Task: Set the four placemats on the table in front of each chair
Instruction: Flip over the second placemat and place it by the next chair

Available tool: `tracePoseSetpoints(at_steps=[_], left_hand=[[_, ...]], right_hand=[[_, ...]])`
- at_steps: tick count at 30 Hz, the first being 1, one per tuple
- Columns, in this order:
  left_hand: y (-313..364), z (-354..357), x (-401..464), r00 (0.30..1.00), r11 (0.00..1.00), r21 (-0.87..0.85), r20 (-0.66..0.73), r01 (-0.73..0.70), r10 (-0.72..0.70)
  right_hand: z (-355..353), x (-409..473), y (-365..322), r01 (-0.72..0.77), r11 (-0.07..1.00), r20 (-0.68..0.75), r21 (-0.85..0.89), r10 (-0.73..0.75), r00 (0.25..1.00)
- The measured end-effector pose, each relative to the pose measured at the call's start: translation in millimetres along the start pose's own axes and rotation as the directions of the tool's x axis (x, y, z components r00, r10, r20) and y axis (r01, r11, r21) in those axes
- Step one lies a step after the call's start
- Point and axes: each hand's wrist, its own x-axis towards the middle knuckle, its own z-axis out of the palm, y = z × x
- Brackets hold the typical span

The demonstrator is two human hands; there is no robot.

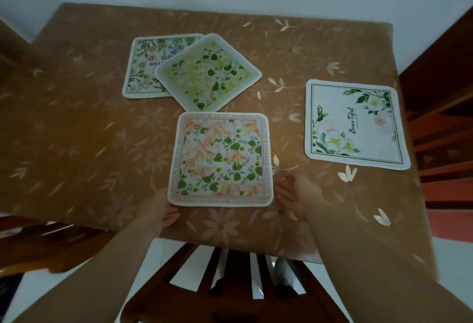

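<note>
Brown flowered surface: left hand and right hand, both open, flank the near corners of the pink placemat. White placemat lies right, before a chair. Two overlapping placemats lie beyond.

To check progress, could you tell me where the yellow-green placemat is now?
The yellow-green placemat lies turned diamond-wise at the table's far centre, overlapping the wildflower placemat, just beyond the peach placemat.

head view | worn high, looking steeply down over table; near edge and chair close below
</note>
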Motion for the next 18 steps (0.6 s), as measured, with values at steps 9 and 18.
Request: tracePoseSetpoints(at_steps=[9,18], left_hand=[[77,10,22,0.970,0.970,-0.006,-0.029,-0.244,0.243],[98,23,49,0.972,0.966,0.124,0.088,-0.228,0.218]], right_hand=[[31,18,-4,0.099,0.988,-0.031,-0.117,-0.104,0.994],[56,20,-11,0.156,0.931,-0.030,-0.329,-0.175,0.984]])
